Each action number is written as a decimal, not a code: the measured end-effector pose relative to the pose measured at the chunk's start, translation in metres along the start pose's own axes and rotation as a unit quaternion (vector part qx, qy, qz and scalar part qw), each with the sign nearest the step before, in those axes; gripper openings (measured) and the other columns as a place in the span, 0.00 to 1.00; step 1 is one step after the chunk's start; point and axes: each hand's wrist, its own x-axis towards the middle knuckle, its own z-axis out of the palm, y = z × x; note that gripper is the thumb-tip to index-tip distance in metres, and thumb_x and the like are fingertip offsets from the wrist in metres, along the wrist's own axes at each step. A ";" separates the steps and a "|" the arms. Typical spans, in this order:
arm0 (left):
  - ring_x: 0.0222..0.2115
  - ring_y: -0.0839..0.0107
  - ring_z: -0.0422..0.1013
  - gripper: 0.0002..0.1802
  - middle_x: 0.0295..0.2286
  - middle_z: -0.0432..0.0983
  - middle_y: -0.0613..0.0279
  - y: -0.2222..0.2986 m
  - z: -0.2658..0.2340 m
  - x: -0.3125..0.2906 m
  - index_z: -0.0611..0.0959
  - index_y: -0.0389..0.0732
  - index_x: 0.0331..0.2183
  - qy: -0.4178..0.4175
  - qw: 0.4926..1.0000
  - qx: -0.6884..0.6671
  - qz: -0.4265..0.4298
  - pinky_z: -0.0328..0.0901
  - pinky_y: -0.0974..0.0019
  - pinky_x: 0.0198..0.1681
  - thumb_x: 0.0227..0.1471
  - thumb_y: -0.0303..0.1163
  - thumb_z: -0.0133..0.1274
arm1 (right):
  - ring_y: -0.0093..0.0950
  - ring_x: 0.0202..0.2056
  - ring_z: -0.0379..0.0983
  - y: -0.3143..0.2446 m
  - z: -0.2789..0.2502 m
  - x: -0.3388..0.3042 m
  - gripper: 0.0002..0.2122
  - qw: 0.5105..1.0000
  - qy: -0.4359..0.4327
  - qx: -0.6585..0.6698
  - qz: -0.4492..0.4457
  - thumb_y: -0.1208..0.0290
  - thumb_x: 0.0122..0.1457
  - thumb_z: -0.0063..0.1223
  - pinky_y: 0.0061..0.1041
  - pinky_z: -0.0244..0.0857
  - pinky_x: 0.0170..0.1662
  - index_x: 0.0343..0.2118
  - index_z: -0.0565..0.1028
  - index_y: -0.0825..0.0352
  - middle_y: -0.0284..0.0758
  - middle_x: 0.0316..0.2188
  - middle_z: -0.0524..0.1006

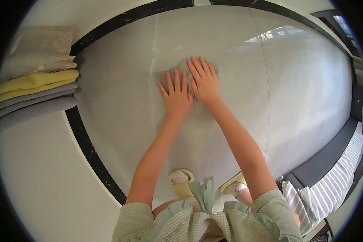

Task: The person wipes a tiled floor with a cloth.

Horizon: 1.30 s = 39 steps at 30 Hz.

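Observation:
My left hand [177,97] is stretched out palm down over the grey tiled floor [121,80], its fingers spread. Just to its right and slightly farther forward is my right hand [205,84], also palm down with its fingers apart. The thumbs are side by side, almost touching. Neither hand has anything in it. Soft shadows lie around both hands; whether the palms touch the floor, I cannot tell.
At left, a stack holds yellow [36,80] and grey folded cloths [36,103] under a pale, sheer package [40,48]. A black marbled border [86,141] edges the floor. Yellow slippers [182,188] are on my feet. Striped fabric [330,189] covers dark furniture [324,161] at right.

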 end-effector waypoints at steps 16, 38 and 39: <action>0.63 0.44 0.41 0.39 0.62 0.47 0.51 0.054 -0.011 -0.101 0.60 0.44 0.61 -0.113 0.990 0.008 0.087 0.35 0.32 0.61 0.48 0.41 0.50 | 0.34 0.64 0.50 -0.004 -0.037 -0.129 0.26 0.995 -0.075 0.014 0.057 0.68 0.58 0.40 0.41 0.43 0.64 0.61 0.59 0.60 0.32 0.63 0.58; 0.63 0.54 0.43 0.39 0.62 0.50 0.63 0.100 0.000 -0.182 0.63 0.50 0.60 -0.202 0.949 -0.024 0.240 0.40 0.33 0.60 0.47 0.46 0.53 | 0.39 0.65 0.47 0.007 -0.065 -0.268 0.30 0.984 -0.116 0.020 0.133 0.67 0.54 0.42 0.42 0.38 0.66 0.61 0.57 0.69 0.40 0.63 0.56; 0.63 0.53 0.43 0.39 0.62 0.51 0.63 0.099 -0.003 -0.179 0.63 0.48 0.60 -0.203 0.951 -0.009 0.234 0.40 0.32 0.60 0.46 0.46 0.53 | 0.38 0.65 0.47 0.018 -0.066 -0.256 0.30 0.988 -0.127 0.030 0.085 0.67 0.54 0.42 0.42 0.38 0.66 0.61 0.57 0.68 0.40 0.63 0.56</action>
